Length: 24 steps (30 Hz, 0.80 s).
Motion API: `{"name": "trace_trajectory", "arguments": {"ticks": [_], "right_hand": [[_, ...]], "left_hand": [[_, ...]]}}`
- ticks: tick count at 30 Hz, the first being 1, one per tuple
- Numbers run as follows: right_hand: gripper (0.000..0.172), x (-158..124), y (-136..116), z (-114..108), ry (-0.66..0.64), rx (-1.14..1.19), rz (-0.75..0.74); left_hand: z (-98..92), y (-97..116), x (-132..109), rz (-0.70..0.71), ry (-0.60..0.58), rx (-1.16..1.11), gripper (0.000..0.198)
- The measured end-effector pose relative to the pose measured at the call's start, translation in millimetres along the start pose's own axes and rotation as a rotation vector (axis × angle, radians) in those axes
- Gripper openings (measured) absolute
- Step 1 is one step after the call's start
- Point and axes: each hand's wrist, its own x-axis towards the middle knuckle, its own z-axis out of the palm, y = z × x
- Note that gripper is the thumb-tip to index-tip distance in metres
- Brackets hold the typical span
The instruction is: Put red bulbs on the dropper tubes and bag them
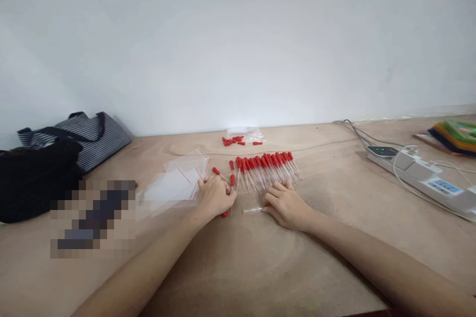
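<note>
- Tabletop (260,267), one, wooden; its bare front part lies nearest to me, between the two forearms.
- Dark object (98,215), one, left side; masked by blocks in my feed, so I cannot identify it.
- Right hand (284,205), one, bare, palm down; I see thumb and fingers together on the end of a clear tube (253,210), which lies level and points toward the left hand.
- Left hand (215,195), one, bare; I see thumb and forefinger pinched on the stem of a dropper (232,180), red bulb uppermost, thin tip below the grip.
- Red bulb (224,214), one, partly hidden beneath the left hand.
- Black bag (37,183), one, soft, far left.
- Clear zip bags (169,185), several, overlapping, just left of the left hand; count not legible to me.
- Power strip (420,178), one, white, right side, with cables and a small black device (381,150) showing green lights.
- Second dropper (216,171), one, tilted, just beyond the left hand.
- Row of droppers (266,166), many, bulbs away from me, beyond the right hand.
- Striped bag (104,138), one, behind the black bag.
- Coloured stack (455,136), one, far right.
- Loose red bulbs (232,141), a cluster, beside a clear plastic bag (245,132) near the wall (238,44).
</note>
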Motion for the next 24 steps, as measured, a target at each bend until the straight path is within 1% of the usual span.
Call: {"name": "trace_trajectory", "arguments": {"ticks": [2,5,8,10,13,15,18,24], "right_hand": [[0.018,-1,0,1,0.001,0.009,-0.003],[0.017,-1,0,1,0.005,0.026,-0.006],[0.016,-1,0,2,0.010,0.034,-0.003],[0.016,-1,0,2,0.015,0.041,-0.003],[0.016,-1,0,2,0.024,0.054,-0.006],[0.016,-1,-1,2,0.033,0.057,-0.006],[0.015,-1,-1,3,0.038,0.056,-0.002],[0.015,-1,-1,3,0.037,0.057,0.005]], "left_hand": [[-1.6,-5,6,-0.037,0.008,0.023,0.025],[-4.6,-18,13,-0.084,0.038,0.084,0.026],[-6.0,-27,17,-0.143,0.021,0.127,0.039],[-5.4,-28,18,-0.156,-0.026,0.150,0.044],[-3.6,-25,18,-0.142,-0.078,0.160,0.035],[-2.7,-23,19,-0.158,-0.081,0.165,0.031],[-2.4,-26,25,-0.218,-0.064,0.181,0.033],[-0.5,-35,51,-0.319,-0.061,0.180,0.039]]}}
